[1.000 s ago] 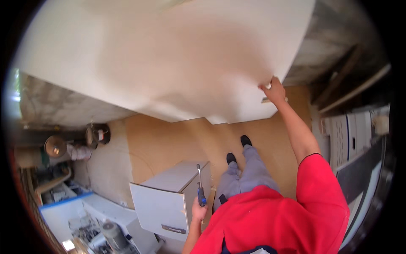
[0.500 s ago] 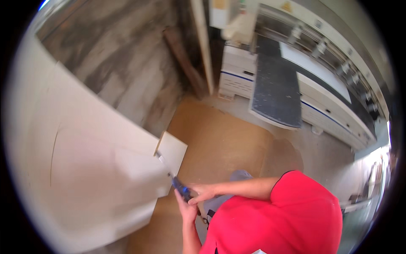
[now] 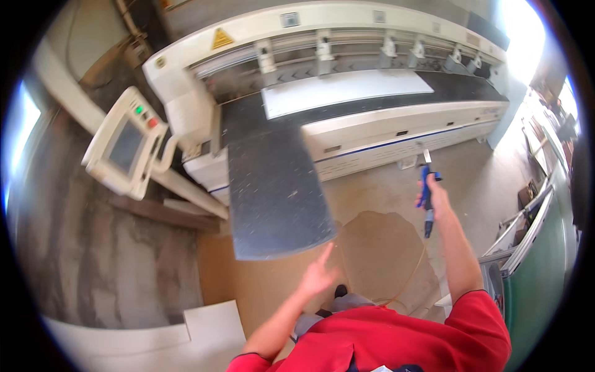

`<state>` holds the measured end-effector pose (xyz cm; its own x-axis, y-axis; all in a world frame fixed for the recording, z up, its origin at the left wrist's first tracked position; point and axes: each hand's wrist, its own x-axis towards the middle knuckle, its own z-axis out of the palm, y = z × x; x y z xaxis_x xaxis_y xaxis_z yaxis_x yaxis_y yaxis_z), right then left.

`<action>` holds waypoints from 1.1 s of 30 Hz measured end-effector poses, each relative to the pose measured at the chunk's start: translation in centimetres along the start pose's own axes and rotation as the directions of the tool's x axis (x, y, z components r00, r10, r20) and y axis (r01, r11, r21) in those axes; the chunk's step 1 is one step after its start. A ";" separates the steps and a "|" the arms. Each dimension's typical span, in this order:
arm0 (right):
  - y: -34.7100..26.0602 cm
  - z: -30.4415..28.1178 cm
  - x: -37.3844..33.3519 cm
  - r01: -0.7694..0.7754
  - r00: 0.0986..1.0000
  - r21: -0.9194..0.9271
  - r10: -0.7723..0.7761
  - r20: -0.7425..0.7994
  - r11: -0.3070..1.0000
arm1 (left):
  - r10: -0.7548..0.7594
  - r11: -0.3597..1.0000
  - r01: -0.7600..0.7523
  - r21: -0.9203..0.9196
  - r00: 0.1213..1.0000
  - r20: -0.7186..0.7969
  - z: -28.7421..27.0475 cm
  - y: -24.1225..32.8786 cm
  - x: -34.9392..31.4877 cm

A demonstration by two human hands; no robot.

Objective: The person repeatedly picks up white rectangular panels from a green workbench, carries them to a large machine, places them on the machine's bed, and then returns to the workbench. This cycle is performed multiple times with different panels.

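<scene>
In my right hand is a blue and black air blow gun, held out to the right over the floor. Its metal tip points away from me, and my fingers are wrapped round the handle. My left hand is just in front of the rounded end of a dark worktable. The index finger stretches out toward its edge; the hand is slightly blurred, with nothing visible in it. A white panel lies on the dark bed of the long white machine, under a row of clamps.
At left stands a control panel on a white arm. White boards are at the lower left. A thin yellowish hose trails over the stained floor. A green panel and metal frames stand close on my right.
My view has swung right, toward the machine. Both hands were together at the blow gun beside the white boards; now the right alone holds it, and the left has come away.
</scene>
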<state>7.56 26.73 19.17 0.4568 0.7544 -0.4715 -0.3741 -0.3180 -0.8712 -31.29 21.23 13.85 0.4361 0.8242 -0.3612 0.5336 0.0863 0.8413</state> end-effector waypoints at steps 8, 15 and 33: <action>-6.2 -4.8 7.7 0.072 0.930 -0.724 0.216 0.297 0.686 | 0.331 0.890 -0.210 0.404 0.908 -0.257 -9.0 0.4 33.0; -12.5 -5.8 27.6 -0.108 0.985 -0.716 -0.025 -0.173 0.690 | 0.469 0.752 -0.258 0.607 0.856 -0.217 -11.9 6.4 65.1; -11.8 -7.7 45.5 -0.249 0.968 -0.563 0.222 -0.118 0.788 | 0.392 0.563 -0.298 0.771 0.917 0.068 -7.7 9.2 71.8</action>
<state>38.98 60.35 6.91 0.4544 0.5920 -0.6656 0.0463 -0.7618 -0.6461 -0.68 85.48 -1.26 0.6585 0.7520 -0.0290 0.7293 -0.6283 0.2709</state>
